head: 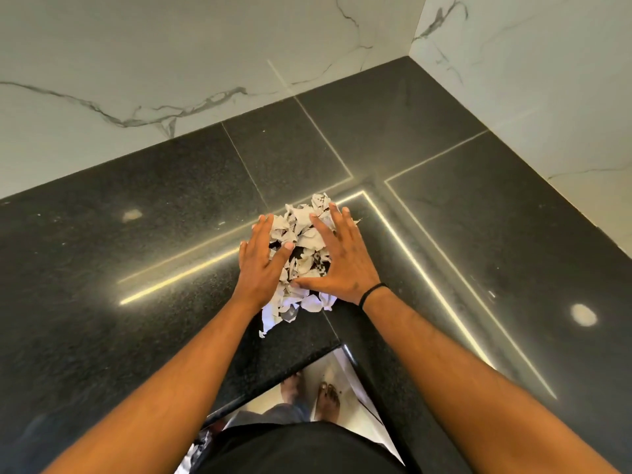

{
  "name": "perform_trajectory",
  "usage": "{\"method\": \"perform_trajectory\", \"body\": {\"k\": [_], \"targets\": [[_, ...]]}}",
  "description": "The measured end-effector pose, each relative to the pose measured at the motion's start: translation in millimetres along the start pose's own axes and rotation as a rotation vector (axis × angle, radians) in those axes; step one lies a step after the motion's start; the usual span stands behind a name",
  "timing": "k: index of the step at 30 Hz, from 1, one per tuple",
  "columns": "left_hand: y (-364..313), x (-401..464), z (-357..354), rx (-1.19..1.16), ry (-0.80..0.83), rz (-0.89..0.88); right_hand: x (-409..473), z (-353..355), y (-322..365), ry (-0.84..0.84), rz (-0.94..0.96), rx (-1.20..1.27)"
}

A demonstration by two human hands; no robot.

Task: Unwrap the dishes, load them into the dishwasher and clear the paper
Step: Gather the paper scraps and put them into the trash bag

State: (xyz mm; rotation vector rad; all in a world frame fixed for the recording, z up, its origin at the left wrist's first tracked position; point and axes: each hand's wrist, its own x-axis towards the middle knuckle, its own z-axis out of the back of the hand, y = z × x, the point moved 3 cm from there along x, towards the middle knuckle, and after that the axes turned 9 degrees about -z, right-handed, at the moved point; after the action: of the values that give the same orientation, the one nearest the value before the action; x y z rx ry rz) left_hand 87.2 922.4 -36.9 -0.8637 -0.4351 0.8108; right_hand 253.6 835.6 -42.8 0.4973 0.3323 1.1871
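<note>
Both hands lie spread, fingers straight, at the frame's centre: left hand (261, 256) and right hand (337, 258) press flat against either side of a heap of torn paper scraps (302, 239) on the black counter (136, 206). White marble wall (171, 46) fills the upper frame.

Both hands, left hand (261, 260) and right hand (337, 256), cover much of the paper scraps (301, 234); print on them is unreadable. Forearms run off the frame's bottom.
</note>
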Motion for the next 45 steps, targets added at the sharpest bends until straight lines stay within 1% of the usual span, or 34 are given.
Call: {"method": "perform_trajectory", "body": {"k": [3,5,10,14,19,23,30,34,38,40,42,45], "targets": [[0.2,6.2,-3.9,0.01,0.058,0.004,4.2,-10.0,14.9,-0.013,0.018,-0.096],[-0.2,7.3,-4.3,-0.02,0.074,-0.008,8.4,-15.1,22.4,-0.033,0.02,-0.102],[0.6,5.9,-2.4,-0.176,-0.011,-0.018,14.9,-20.0,28.3,-0.116,-0.017,-0.133],[-2.8,5.3,-2.6,-0.246,-0.062,-0.022,15.8,-14.9,29.7,-0.149,-0.03,-0.128],[-7.6,6.3,-0.6,-0.395,-0.114,0.037,15.1,-15.2,24.1,-0.269,-0.02,-0.041],[-12.1,7.6,2.9,-0.448,-0.149,0.076,17.2,-13.2,20.2,-0.336,-0.058,0.092],[-18.9,11.9,9.2,-0.522,-0.214,0.124,18.1,9.8,17.6,-0.414,-0.254,0.424],[-43.2,18.2,11.6,-0.518,-0.302,0.07,20.3,34.0,20.1,-0.461,-0.471,0.807],[-79.9,29.5,12.2,-0.58,-0.39,-0.006,19.5,58.7,38.2,-0.474,-0.569,1.226],[-100.8,34.4,15.2,-0.643,-0.433,-0.026,18.2,70.7,48.1,-0.472,-0.607,1.386],[-117.1,40.5,17.1,-0.754,-0.458,0.029,16.5,83.5,58.6,-0.442,-0.612,1.524],[-132.9,47.7,16.1,-1.043,-0.413,0.221,11.3,103.8,72.5,-0.309,-0.553,1.713]]}}
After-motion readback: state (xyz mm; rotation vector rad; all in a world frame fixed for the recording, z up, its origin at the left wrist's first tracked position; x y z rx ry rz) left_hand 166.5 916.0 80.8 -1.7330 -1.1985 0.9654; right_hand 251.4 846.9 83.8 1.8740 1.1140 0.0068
